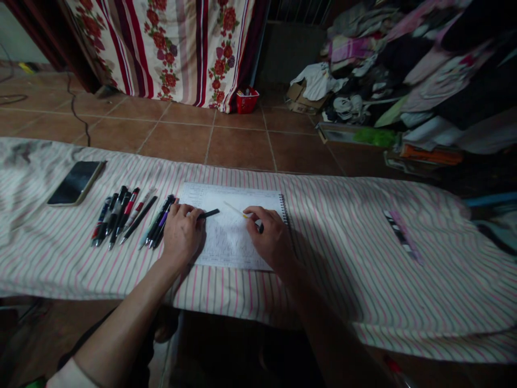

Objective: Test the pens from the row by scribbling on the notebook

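My left hand [182, 233] rests on the left edge of a spiral notebook [230, 242] and grips a short black pen barrel [209, 213]. My right hand [270, 238] lies on the notebook's right side, pinching a thin pale refill with a yellow band [234, 209]. A small black piece [260, 228] shows between its fingers. Just left of my left hand lies a tight bunch of dark pens [158, 222]. Further left is a row of several pens [118, 215], some with red parts. A black smartphone [76, 183] lies face up beyond them.
Everything lies on a pink-and-grey striped cloth [323, 269] over a long surface. A flat patterned strip [400, 235] lies on it to the right. Beyond are brown floor tiles [238, 148], a red basket [247, 101], a floral curtain [161, 48] and heaped clothes [424, 70].
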A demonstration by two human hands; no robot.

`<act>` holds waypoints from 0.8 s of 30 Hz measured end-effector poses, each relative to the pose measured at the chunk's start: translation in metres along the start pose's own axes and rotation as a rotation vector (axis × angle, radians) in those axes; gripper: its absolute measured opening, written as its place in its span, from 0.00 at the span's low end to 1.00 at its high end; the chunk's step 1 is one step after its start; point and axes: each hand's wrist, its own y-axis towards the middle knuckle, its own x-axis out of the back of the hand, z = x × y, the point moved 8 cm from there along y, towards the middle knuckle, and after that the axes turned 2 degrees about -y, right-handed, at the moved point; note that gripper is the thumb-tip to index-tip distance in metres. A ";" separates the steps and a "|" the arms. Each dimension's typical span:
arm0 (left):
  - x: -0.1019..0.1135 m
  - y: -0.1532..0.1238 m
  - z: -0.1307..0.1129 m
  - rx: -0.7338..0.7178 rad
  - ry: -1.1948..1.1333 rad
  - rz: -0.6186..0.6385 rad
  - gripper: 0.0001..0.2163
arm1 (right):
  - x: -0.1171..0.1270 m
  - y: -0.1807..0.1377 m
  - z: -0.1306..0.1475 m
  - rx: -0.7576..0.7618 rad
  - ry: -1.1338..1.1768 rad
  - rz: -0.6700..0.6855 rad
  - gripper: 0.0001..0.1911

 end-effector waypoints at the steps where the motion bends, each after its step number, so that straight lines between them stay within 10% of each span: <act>1: 0.000 0.000 -0.001 -0.001 0.004 0.001 0.09 | 0.000 0.000 -0.004 -0.057 0.057 0.013 0.10; 24: 0.002 0.000 -0.005 -0.004 0.017 -0.034 0.11 | -0.003 -0.002 -0.032 -0.338 0.734 -0.016 0.11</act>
